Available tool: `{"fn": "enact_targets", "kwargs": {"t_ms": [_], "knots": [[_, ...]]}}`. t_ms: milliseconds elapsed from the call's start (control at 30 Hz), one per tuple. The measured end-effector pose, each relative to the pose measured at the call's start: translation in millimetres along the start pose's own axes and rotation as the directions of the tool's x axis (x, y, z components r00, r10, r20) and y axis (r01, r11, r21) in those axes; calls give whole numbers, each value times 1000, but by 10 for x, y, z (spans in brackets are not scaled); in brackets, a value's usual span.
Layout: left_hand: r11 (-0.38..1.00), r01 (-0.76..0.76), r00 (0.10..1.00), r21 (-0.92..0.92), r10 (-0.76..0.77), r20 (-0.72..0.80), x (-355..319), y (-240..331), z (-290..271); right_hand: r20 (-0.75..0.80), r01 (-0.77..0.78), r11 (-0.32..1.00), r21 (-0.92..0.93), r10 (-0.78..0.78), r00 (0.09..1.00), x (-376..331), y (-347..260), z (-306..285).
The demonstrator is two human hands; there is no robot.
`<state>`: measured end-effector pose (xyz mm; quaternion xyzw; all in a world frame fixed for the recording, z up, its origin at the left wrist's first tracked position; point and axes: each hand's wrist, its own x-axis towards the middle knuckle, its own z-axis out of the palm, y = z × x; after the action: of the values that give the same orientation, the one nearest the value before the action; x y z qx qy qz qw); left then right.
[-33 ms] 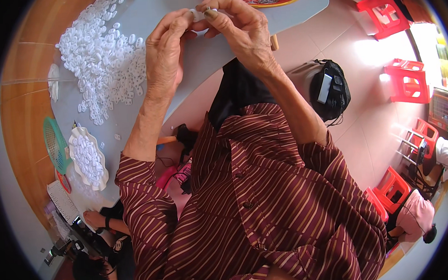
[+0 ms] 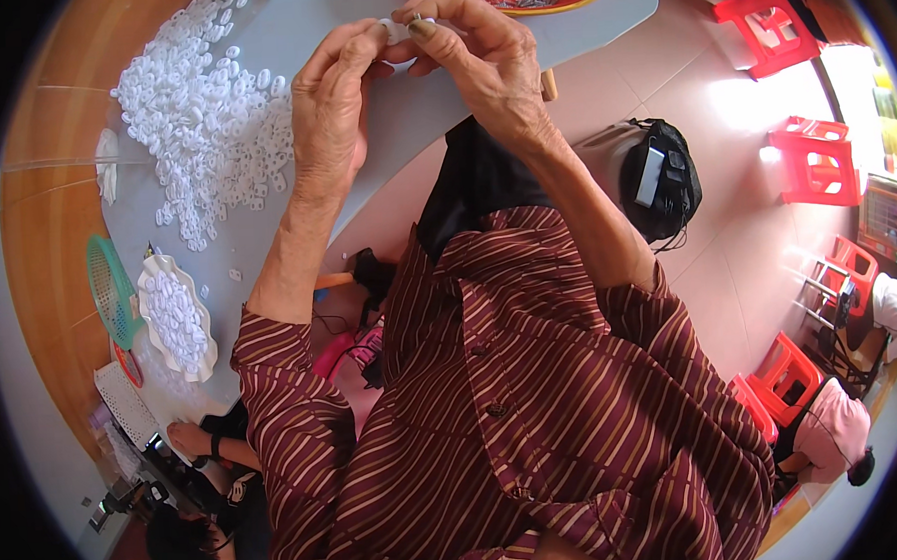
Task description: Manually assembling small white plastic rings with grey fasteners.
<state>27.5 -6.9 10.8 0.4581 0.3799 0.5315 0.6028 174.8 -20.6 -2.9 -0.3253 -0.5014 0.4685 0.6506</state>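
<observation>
Above the grey table, my left hand (image 2: 333, 100) and my right hand (image 2: 495, 73) meet at their fingertips, both closed in a pinch. Between them shows a small white plastic piece (image 2: 395, 30), gripped by my left thumb and fingers. At my right thumb tip is a tiny metal piece (image 2: 419, 18), mostly covered by the fingers. Left of my hands spreads a heap of small white oval plastic pieces (image 2: 196, 121). Just beyond my right hand is a red tray with a yellow rim (image 2: 557, 8), holding many thin grey metal pieces.
A white scalloped dish (image 2: 206, 321) of white pieces stands on the grey table (image 2: 252, 254) near a green basket (image 2: 112, 290). At lower left sits another person (image 2: 195, 541). A black bag (image 2: 661, 181) and red stools (image 2: 814, 162) are on the right; more people sit at lower right.
</observation>
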Motion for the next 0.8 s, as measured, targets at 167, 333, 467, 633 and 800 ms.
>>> {"fn": "enact_targets", "kwargs": {"t_ms": [167,333,467,633,800], "knots": [[1000,-1,999,25,0,39,27,54,-4,-45,2,994,106,3,999,20,16,-8],[966,30,987,256,-69,146,38,135,-17,-36,7,999,48,-6,999,24,33,-22],[883,-45,985,467,-40,171,20,161,-12,-30,-27,1000,9,27,999,9,6,-40],[873,-35,986,487,-50,161,18,163,1,-2,-22,1000,5,22,1000,18,33,-53],[735,-163,976,659,22,218,-43,222,84,-5,-18,1000,17,18,1000,22,72,-52]]}}
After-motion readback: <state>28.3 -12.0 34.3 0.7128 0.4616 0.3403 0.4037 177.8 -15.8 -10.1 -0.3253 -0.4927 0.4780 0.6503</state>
